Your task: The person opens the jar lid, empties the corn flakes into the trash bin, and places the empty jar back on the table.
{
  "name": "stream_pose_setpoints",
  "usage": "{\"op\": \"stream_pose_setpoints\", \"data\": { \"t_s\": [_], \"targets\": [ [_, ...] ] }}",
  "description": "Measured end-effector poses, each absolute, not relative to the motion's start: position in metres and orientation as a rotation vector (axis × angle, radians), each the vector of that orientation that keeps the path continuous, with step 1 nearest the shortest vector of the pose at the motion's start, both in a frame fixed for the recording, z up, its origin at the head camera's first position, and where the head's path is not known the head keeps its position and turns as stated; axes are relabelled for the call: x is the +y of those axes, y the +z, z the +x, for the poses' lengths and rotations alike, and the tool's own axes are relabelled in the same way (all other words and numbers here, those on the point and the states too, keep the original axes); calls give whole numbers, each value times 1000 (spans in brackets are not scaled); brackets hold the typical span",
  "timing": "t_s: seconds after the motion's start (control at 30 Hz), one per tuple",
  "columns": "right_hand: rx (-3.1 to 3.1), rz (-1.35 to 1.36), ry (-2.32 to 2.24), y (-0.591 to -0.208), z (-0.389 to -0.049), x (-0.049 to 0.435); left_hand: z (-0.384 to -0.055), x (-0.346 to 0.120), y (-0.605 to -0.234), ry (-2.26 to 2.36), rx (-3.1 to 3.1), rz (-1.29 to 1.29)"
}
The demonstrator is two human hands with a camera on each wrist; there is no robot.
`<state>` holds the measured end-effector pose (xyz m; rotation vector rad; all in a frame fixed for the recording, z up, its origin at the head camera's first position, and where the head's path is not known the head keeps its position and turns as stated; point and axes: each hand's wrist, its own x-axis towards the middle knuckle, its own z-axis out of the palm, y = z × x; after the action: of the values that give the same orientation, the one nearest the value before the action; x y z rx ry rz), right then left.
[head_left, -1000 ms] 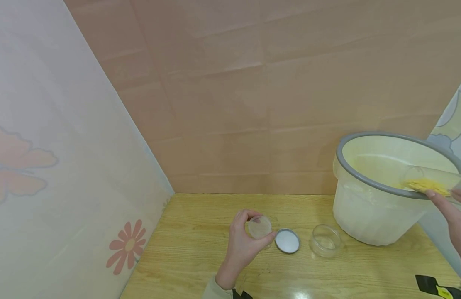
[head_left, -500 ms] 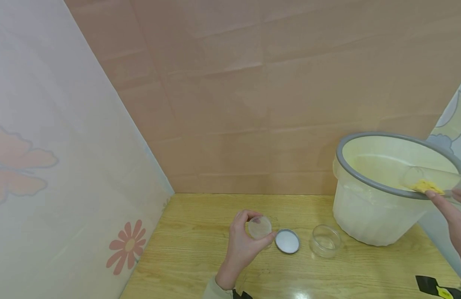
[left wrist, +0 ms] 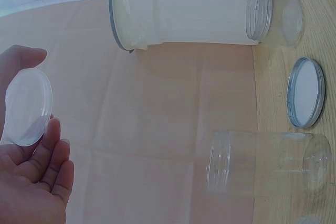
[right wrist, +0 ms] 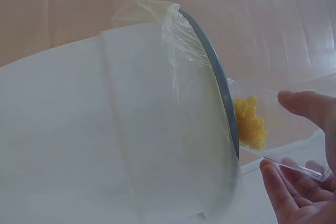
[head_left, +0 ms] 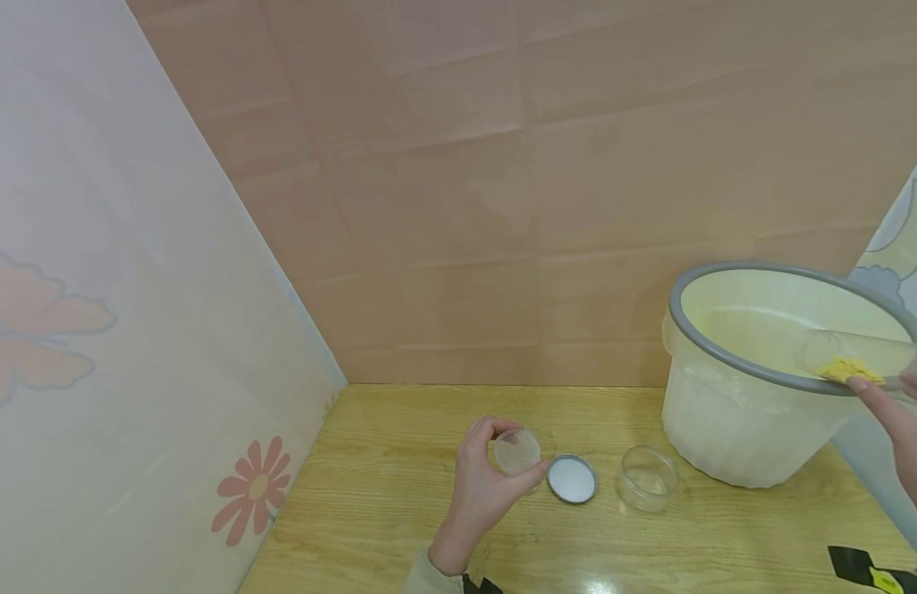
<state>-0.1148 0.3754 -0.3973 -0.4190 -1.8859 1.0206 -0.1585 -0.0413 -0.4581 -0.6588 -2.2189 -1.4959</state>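
My left hand [head_left: 479, 483] holds a thin translucent round disc [left wrist: 29, 106] by its edge between thumb and fingers. In the left wrist view a tall clear jar [left wrist: 268, 161] stands on the table; the head view mostly hides it below that disc. Beside it lies a grey-rimmed lid [head_left: 572, 479] with a white inside, then a short clear jar [head_left: 647, 478]. My right hand [head_left: 904, 437] grips a clear jar [head_left: 885, 355], tipped on its side with its far end over the bin's rim. Yellow pieces [right wrist: 251, 121] lie clumped inside it.
A pale bin [head_left: 748, 421] with a grey rim and a thin plastic liner [right wrist: 184, 51] stands at the right of the wood-grain table [head_left: 399, 470]. A brown sheet [head_left: 443, 206] hangs behind, and a patterned white sheet [head_left: 116, 206] covers the left side.
The yellow heap in the tipped jar is smaller than one second ago. My right fingers have shifted slightly on the jar. The left hand and the things on the table have stayed put.
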Motion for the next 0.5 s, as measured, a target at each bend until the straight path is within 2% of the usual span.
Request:
{"op": "stream_pose_setpoints", "data": {
  "t_s": [0.5],
  "targets": [
    [-1926, -489, 1027, -393, -118, 377, -160, -41, -459, -1507, -2220, -652]
  ]
}}
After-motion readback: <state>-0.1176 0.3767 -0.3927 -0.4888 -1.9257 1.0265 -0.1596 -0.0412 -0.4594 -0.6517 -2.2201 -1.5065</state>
